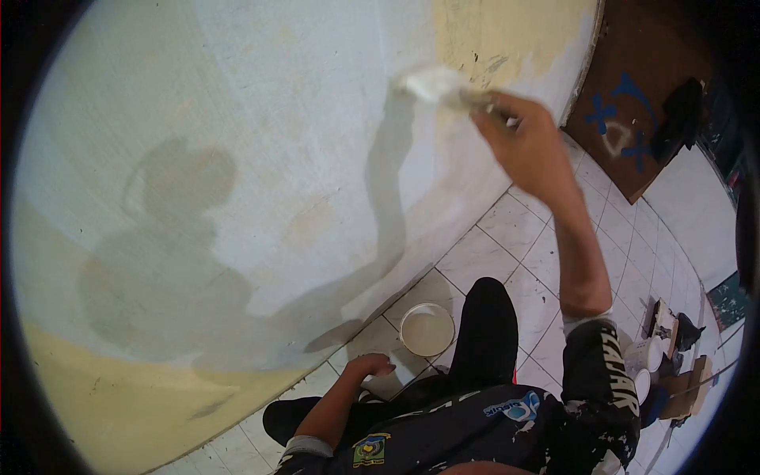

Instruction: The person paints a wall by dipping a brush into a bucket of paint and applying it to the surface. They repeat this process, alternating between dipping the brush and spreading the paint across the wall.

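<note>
My right hand (526, 142) is closed around the handle of a paintbrush (435, 84), raised to the wall (309, 158). White paint covers the blurred bristles, which are at the wall where whitish paint borders a yellow patch (511, 36). My left hand (370, 366) rests low by my bent knee with its fingers curled in, and I see nothing in it. Between my legs and the wall stands a round white tub (427, 329) of pale paint on the floor.
White tiles (514, 226) make up the floor. A brown board (625, 103) with blue marks leans at the upper right. White containers (643, 354) and a cardboard piece (687, 388) lie at the right. Yellow also shows along the wall's lower left.
</note>
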`<state>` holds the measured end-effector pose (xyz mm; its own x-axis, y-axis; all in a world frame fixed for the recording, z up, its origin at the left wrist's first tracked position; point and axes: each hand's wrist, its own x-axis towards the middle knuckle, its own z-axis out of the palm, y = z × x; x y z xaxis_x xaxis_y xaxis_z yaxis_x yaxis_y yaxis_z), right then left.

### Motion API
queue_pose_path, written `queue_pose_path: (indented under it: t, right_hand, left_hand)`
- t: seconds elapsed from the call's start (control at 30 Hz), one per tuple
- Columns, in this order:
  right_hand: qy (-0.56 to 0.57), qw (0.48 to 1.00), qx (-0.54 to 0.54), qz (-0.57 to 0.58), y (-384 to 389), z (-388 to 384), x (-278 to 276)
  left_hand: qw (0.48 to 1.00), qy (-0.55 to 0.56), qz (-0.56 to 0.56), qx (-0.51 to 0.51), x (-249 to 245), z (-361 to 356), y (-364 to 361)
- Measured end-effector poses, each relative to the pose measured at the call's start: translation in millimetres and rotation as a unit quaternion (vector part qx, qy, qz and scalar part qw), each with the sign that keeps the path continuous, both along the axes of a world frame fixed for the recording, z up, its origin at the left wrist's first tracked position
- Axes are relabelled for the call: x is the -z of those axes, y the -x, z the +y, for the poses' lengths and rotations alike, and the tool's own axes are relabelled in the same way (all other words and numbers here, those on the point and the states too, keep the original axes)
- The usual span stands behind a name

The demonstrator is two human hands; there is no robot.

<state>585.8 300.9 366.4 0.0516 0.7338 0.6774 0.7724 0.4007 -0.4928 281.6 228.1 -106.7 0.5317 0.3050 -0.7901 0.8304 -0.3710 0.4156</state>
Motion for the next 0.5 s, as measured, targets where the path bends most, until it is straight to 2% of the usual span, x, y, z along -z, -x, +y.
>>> queue_pose_path:
  t: [0.07,0.13,0.23,0.3,0.33,0.37,0.43,0.47,0.5]
  right_hand:
    - [-0.021,1.0,0.014,-0.015,-4.4,-4.4,-34.0]
    - [-0.096,0.995,-0.031,0.003,-11.5,-1.1,-54.4]
    - [-0.161,0.985,-0.04,0.052,-22.2,24.1,-48.1]
    - [-0.122,0.991,-0.013,0.047,-21.0,32.6,-14.3]
    - [-0.096,0.994,0.006,0.05,-29.7,51.9,21.5]
    - [-0.071,0.994,-0.03,0.075,-27.6,54.0,50.8]
    - [-0.138,0.987,-0.053,0.058,-36.3,70.9,136.1]
    - [-0.08,0.991,-0.063,0.087,-35.7,62.6,163.8]
    - [-0.057,0.996,-0.041,0.049,-39.5,55.3,187.4]
  left_hand:
    - [1.0,-0.018,-0.014,-0.006,2.4,-3.1,-0.3]
    - [0.999,-0.025,-0.016,-0.013,2.5,-4.2,1.1]
    - [1.0,0.004,0.013,0.004,10.8,0.3,2.1]
    - [1.0,-0.012,0.0,-0.016,10.3,-3.9,5.7]
    - [0.999,-0.028,-0.013,-0.037,9.3,-5.4,7.9]
    - [0.999,-0.028,-0.011,-0.035,5.6,-6.2,9.5]
    - [0.998,-0.038,-0.027,-0.049,-1.3,-7.0,9.8]
    - [0.998,-0.037,-0.027,-0.048,4.1,-7.2,10.5]
    - [0.998,-0.039,-0.028,-0.045,14.9,-7.9,11.6]
